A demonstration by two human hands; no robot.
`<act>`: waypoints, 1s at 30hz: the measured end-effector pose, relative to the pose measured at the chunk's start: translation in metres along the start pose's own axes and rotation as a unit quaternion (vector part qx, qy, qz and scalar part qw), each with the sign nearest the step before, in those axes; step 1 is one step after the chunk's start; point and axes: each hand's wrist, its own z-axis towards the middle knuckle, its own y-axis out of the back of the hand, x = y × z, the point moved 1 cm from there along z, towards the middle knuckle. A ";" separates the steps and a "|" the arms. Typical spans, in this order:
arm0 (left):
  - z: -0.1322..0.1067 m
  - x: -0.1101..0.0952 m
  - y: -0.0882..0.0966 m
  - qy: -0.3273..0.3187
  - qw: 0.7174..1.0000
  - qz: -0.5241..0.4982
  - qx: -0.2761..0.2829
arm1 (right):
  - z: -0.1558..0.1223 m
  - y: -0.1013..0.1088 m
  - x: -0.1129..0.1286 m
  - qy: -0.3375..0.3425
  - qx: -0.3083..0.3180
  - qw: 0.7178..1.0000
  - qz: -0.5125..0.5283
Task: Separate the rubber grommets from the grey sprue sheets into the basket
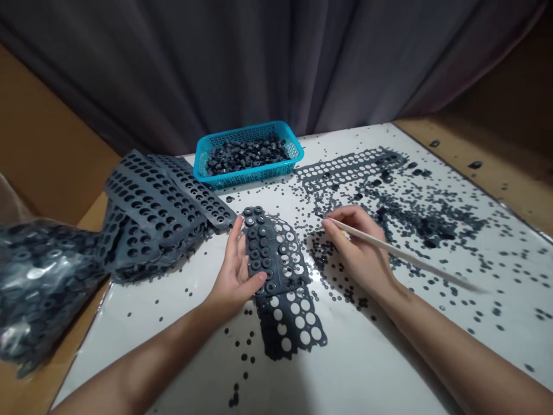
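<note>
Evidently, the left hand grips the sheet by its left edge at mid-table, thumb on top, some fingertips hard to make out. Beneath, a scrap is partly hidden. The right hand pinches a stick, its far end blurred, just right of the sheet. The bag is cut off at left.

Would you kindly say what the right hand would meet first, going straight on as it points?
Probably loose black discs, then the blue basket; depth under the right hand is unclear.
</note>
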 end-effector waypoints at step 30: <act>0.062 -0.151 0.016 -0.163 0.985 -0.047 -0.039 | 0.073 -0.011 0.164 0.195 0.155 0.968 0.027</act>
